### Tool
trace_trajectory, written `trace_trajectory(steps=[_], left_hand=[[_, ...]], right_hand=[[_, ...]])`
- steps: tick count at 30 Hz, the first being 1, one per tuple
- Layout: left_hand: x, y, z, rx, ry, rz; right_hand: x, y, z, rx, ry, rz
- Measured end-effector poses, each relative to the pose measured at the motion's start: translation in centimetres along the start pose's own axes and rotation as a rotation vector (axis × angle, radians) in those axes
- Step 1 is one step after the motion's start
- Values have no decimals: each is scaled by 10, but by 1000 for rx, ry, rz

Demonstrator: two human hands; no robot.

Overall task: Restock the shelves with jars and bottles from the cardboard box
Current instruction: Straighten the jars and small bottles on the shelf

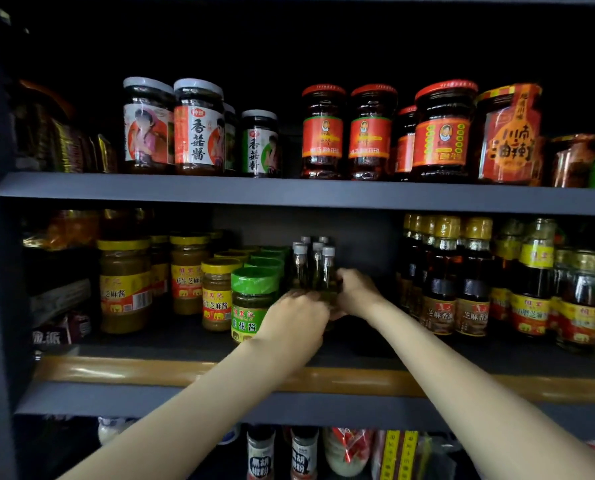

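Head view is basically all dark grey shelving unit (289,194), three levels showing. Top level: a row of glass jars, white-lidded mushroom sauce jars (199,128) on the left and red-lidded chili sauce jars (443,131) on the right, all full of dark stuff. Middle level has yellow-lidded jars of tan sesame paste (124,284), green-lidded jars of greenish sauce (252,301), then a gap, then tall gold-capped bottles of dark sesame oil (474,278) on the right. In that gap sits a cluster of small clear glass bottles with white caps (315,268), pale yellow-green liquid inside, standing upright, long axis vertical, caps up. Both hands are round the bottom of that cluster: the left hand (298,315) curls around the front-left bottles, the right hand (356,289) grips the right one. Lowest level shows little spice shakers (261,453), partly hidden by the arms.
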State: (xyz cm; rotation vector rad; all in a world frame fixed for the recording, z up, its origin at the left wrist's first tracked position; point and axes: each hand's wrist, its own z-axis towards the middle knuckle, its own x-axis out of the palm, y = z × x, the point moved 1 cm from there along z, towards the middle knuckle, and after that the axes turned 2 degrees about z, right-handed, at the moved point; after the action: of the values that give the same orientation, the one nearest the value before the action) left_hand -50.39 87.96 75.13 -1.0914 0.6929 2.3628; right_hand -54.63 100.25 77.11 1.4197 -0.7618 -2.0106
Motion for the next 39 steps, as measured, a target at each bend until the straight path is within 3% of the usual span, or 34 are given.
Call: trace_trajectory(steps=[6,12,26,34,39], left_hand=[[7,-3,10,-248,384,-293],[9,-2,16,-296,502,-270],[13,4,27,-390,540,-337],[20,5,31,-429,521,-418],[21,8,32,-454,476,-474]], right_hand=[[-1,-9,0,63,8,110],[2,-8,5,94,43,78],[16,-5,28,86,31,-117],[11,-11,23,155,171,-4],[-1,-4,24,44,110,39]])
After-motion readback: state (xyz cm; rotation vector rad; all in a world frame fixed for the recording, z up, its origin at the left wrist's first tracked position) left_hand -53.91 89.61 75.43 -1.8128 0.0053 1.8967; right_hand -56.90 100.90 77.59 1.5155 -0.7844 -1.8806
